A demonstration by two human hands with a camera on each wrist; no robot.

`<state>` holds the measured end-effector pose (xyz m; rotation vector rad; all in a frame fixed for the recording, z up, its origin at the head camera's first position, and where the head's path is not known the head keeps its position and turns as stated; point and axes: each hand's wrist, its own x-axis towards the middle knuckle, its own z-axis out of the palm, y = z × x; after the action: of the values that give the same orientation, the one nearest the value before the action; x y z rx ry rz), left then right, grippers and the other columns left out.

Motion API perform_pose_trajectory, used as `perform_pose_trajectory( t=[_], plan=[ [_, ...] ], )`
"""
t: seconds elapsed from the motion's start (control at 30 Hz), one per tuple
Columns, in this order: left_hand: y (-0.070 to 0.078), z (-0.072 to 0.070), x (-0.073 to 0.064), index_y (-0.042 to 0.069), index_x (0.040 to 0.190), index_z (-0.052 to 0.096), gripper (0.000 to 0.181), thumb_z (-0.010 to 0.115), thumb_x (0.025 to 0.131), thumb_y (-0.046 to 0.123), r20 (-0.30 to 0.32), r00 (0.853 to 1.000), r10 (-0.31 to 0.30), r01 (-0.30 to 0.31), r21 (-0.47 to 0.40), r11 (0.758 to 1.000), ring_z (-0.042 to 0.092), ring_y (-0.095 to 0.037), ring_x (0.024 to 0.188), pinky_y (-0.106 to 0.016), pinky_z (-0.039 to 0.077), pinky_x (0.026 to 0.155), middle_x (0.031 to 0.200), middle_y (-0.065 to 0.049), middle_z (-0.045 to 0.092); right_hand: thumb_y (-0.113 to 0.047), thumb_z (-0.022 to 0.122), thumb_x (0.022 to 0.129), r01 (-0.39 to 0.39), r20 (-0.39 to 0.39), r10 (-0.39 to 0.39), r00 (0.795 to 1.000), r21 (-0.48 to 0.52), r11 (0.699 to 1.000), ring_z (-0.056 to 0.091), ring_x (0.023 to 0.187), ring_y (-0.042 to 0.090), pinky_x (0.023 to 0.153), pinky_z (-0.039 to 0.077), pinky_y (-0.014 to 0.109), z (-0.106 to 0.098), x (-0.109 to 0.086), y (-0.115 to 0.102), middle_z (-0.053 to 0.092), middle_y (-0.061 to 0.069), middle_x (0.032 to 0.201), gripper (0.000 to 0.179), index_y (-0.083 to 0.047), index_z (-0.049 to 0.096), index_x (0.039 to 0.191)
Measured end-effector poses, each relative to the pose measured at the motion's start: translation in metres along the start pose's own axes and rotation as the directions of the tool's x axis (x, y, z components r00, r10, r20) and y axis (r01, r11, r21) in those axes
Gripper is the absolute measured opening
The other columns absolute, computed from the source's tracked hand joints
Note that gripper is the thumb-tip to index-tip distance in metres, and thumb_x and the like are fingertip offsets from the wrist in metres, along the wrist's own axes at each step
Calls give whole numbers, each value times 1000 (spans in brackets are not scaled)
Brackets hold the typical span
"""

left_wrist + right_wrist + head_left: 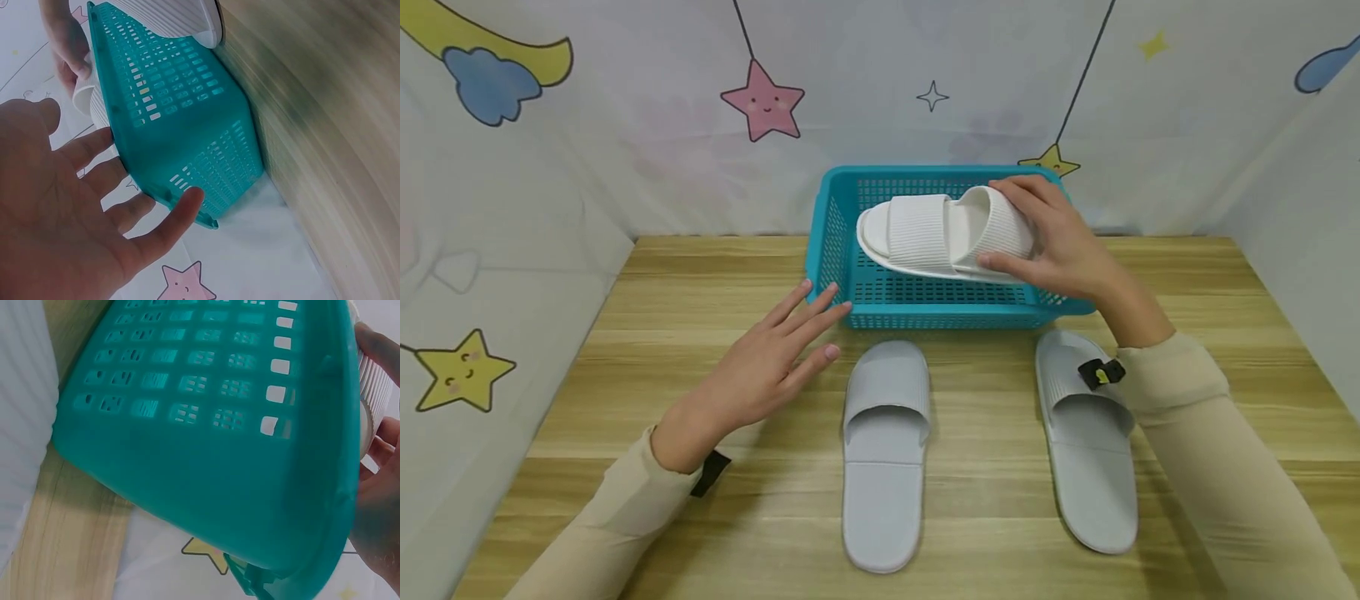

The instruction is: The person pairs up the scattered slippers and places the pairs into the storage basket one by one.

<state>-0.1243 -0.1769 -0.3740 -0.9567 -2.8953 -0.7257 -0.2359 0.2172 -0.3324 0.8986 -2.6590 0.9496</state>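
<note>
My right hand (1060,237) holds white slippers (917,233) at their right end, thumb on the near side and fingers on the far side. Two ribbed straps show, so they look like a pair fitted together. They lie lengthwise over the teal basket (940,319); whether they touch its floor cannot be told. With fingers spread and nearly straight, my left hand (760,367) is at the basket's front left corner, fingertips at the rim. In the right wrist view the basket wall (187,462) hides part of the slippers.
Two grey slippers lie on the wooden table in front of the basket, the left slipper (883,508) near the middle and the right slipper (1093,492) beside my right forearm. A white cloth backdrop (865,50) with printed stars stands behind the basket.
</note>
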Motion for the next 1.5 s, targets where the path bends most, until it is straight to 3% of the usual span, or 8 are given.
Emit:
perform_pose_trajectory(
  t=[0.57, 1.17, 1.5],
  plan=[
    [1, 0, -2, 18, 165, 41, 57, 54, 112, 35, 0, 1000, -13, 13, 20, 1000, 11, -33, 165, -62, 24, 126, 175, -4, 27, -33, 84, 92, -52, 82, 53, 995, -20, 998, 49, 129, 34, 99, 48, 55, 20, 23, 15, 41, 15, 159, 85, -11, 41, 162],
    [4, -3, 4, 19, 163, 45, 55, 55, 111, 35, -3, 1000, -2, 2, 9, 1000, 15, -32, 164, -67, 32, 120, 173, -3, 31, -37, 81, 94, -111, 123, 122, 985, -92, 990, 46, 134, 38, 105, 46, 59, 20, 39, 29, 39, 18, 161, 86, -8, 38, 163],
    [3, -4, 2, 20, 163, 44, 55, 54, 112, 37, 5, 1000, -9, 9, -8, 1000, 14, -31, 165, -67, 31, 122, 173, -3, 31, -40, 79, 96, -123, 155, 137, 978, -96, 988, 47, 131, 38, 106, 45, 59, 24, 46, 33, 37, 19, 161, 86, -8, 36, 164]
  ],
)
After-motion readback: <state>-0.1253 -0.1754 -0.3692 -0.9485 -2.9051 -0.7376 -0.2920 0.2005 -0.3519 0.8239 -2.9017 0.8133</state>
